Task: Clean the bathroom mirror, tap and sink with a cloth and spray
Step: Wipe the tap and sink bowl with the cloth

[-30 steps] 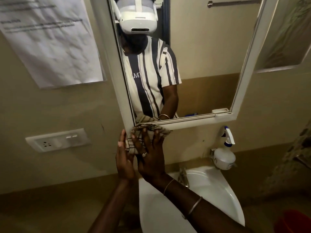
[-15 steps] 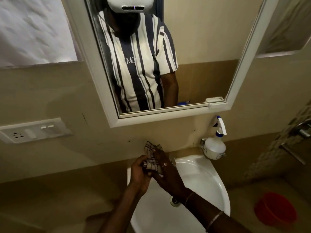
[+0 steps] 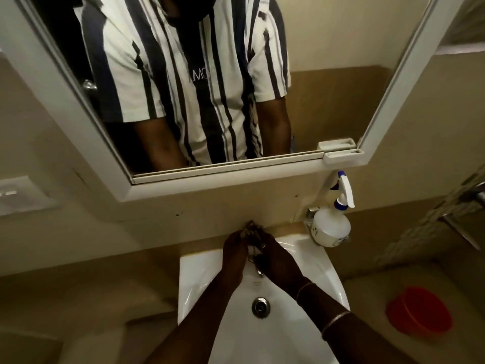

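Work is going on at the tap at this moment, as I am judging it. The person is standing at the white ceramic sink (image 3: 193, 285), and both hands are meeting over the short chrome tap (image 3: 258, 269) at the back of the basin. The left hand (image 3: 234, 248) is curling its fingers round the crumpled dark-and-pale checked cloth (image 3: 252, 231) from the left side. The right hand (image 3: 276, 256), with two thin bangles on its forearm, is closing on the same cloth from the right, so the checked cloth is sitting bunched between them, on top of the tap and just below the wall. Only the spout end of the tap is showing under the hands. Both forearms are reaching forward and inward over the basin, passing on either side of the round metal drain (image 3: 260, 306). About progress I am only guessing: the large white-framed wall mirror (image 3: 328, 74) is giving a clear reflection with no streaks that I can see, so it is perhaps finished. The tap is being rubbed, and the basin is waiting, I think; whether it is wet I cannot tell. The white plastic spray bottle with a blue nozzle (image 3: 331, 228) is standing on the right back corner of the sink, near the hands, and nobody is touching it. A red plastic bucket (image 3: 418, 315) is sitting on the floor to the right, well apart.
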Demonstrator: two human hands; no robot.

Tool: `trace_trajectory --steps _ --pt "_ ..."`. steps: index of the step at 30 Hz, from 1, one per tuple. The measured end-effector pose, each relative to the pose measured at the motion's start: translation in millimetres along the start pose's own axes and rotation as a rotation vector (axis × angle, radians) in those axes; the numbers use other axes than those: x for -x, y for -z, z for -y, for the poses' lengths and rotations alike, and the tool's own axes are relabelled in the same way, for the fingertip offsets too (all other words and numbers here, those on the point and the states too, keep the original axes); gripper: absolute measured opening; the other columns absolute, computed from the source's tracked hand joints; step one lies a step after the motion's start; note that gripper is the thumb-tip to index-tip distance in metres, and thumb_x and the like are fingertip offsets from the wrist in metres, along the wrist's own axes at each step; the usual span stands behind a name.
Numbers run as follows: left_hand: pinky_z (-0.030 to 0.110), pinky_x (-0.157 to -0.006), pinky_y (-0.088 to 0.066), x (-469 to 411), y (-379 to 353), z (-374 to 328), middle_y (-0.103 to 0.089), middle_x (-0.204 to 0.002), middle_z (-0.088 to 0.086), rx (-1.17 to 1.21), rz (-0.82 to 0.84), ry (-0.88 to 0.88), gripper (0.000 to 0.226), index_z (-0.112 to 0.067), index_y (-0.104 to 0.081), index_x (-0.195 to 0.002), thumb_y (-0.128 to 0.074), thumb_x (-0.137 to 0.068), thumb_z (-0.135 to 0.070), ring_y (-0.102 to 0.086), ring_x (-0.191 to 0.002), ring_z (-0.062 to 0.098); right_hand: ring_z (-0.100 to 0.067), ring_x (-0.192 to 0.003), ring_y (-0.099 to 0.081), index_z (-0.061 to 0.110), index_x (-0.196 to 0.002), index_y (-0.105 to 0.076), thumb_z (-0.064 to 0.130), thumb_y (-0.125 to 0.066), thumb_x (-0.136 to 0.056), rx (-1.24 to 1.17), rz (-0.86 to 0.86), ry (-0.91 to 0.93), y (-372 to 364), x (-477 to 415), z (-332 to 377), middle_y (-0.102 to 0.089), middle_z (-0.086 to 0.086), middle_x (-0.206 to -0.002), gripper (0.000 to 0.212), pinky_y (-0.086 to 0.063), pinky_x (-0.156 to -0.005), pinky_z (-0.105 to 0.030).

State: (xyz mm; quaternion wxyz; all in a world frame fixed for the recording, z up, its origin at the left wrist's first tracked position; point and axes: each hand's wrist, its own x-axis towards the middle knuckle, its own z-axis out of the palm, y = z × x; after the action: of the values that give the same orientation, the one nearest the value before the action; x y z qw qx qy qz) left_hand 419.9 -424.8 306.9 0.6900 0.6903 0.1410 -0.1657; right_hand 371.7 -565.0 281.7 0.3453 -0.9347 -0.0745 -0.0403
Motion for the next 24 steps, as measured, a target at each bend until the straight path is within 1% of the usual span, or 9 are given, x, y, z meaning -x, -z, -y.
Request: trace_trajectory --steps 3,6,8,11,15,17,19,21,24 --pt "0.046 -0.097 -0.056 -2.4 -1.0 23.1 -0.073 -0.118 0.004 -0.063 -0.049 -0.003 0.031 -0.022 -0.069 -0.120 -0.054 -0.095 -0.030 -0.069 -0.108 0.025 -0.019 -0.145 -0.044 0.044 -0.156 -0.018 0.012 -0.063 -0.095 -0.014 -0.032 -0.005 -6.6 12.3 2.6 -0.031 0.006 -0.164 0.082 -0.043 -0.114 -0.027" --pt "0.043 -0.092 -0.057 16.9 -3.7 35.1 -0.075 -0.109 0.004 -0.049 -0.066 -0.020 0.022 -0.017 -0.070 -0.114 -0.052 -0.101 -0.015 -0.071 -0.101 0.024 -0.030 -0.149 -0.038 0.026 -0.157 -0.019 0.008 -0.067 -0.093 -0.010 -0.064 -0.052 -7.6 30.1 13.9 -0.032 -0.006 -0.164 0.082 -0.047 -0.113 -0.040" --pt "0.042 -0.089 -0.060 22.9 0.3 42.7 -0.076 -0.107 0.006 -0.027 -0.054 -0.010 0.022 -0.016 -0.071 -0.112 -0.052 -0.102 -0.012 -0.073 -0.097 0.024 -0.032 -0.151 -0.035 0.023 -0.157 -0.015 0.009 -0.068 -0.093 0.011 -0.028 -0.062 -9.6 38.8 17.3 -0.027 -0.006 -0.165 0.085 -0.049 -0.112 -0.043" --pt "0.044 -0.094 -0.059 12.7 4.3 41.2 -0.075 -0.111 0.005 -0.010 -0.055 -0.028 0.024 -0.015 -0.072 -0.116 -0.052 -0.102 -0.010 -0.072 -0.102 0.024 -0.038 -0.147 -0.039 0.020 -0.160 -0.017 0.011 -0.069 -0.092 0.061 0.027 -0.069 -9.8 30.5 18.8 -0.031 -0.013 -0.165 0.085 -0.053 -0.107 -0.046" --pt "0.042 -0.097 -0.055 -12.3 6.7 23.2 -0.072 -0.116 0.006 -0.028 -0.058 -0.024 0.029 -0.014 -0.070 -0.121 -0.051 -0.101 -0.005 -0.069 -0.105 0.024 -0.028 -0.154 -0.026 0.021 -0.162 -0.027 0.025 -0.062 -0.097 0.136 0.052 -0.069 -12.5 1.4 12.9 -0.024 -0.006 -0.169 0.074 -0.044 -0.115 -0.036" --pt "0.043 -0.098 -0.056 -13.9 9.3 26.2 -0.072 -0.119 0.007 -0.039 -0.045 -0.020 0.030 -0.013 -0.069 -0.124 -0.051 -0.101 -0.006 -0.069 -0.108 0.025 -0.026 -0.156 -0.018 0.021 -0.162 -0.025 0.023 -0.062 -0.095 0.138 0.071 -0.084 -18.5 2.3 9.4 -0.021 -0.005 -0.170 0.077 -0.041 -0.118 -0.037" --pt "0.038 -0.092 -0.058 -2.6 10.8 35.9 -0.074 -0.114 0.005 -0.045 -0.030 -0.046 0.028 -0.015 -0.070 -0.118 -0.051 -0.101 -0.004 -0.070 -0.104 0.024 -0.028 -0.155 -0.024 0.021 -0.164 -0.018 0.016 -0.064 -0.093 0.101 0.072 -0.136 -22.3 14.7 10.7 -0.020 -0.007 -0.170 0.084 -0.047 -0.113 -0.039" --pt "0.038 -0.086 -0.062 13.8 11.2 49.1 -0.076 -0.107 0.003 -0.070 -0.013 -0.082 0.028 -0.017 -0.071 -0.112 -0.050 -0.102 -0.003 -0.073 -0.099 0.024 -0.026 -0.148 -0.038 0.024 -0.164 -0.017 0.011 -0.067 -0.092 0.032 0.041 -0.179 -25.6 33.8 13.2 -0.023 -0.006 -0.168 0.088 -0.053 -0.104 -0.033" --pt "0.044 -0.087 -0.063 27.4 15.2 77.0 -0.077 -0.111 -0.003 -0.124 0.018 -0.115 0.031 -0.022 -0.072 -0.120 -0.054 -0.100 -0.007 -0.074 -0.101 0.019 -0.023 -0.152 -0.031 0.026 -0.164 -0.014 0.007 -0.072 -0.088 0.019 0.030 -0.185 -38.8 65.2 7.2 -0.012 -0.005 -0.171 0.097 -0.049 -0.103 -0.021"
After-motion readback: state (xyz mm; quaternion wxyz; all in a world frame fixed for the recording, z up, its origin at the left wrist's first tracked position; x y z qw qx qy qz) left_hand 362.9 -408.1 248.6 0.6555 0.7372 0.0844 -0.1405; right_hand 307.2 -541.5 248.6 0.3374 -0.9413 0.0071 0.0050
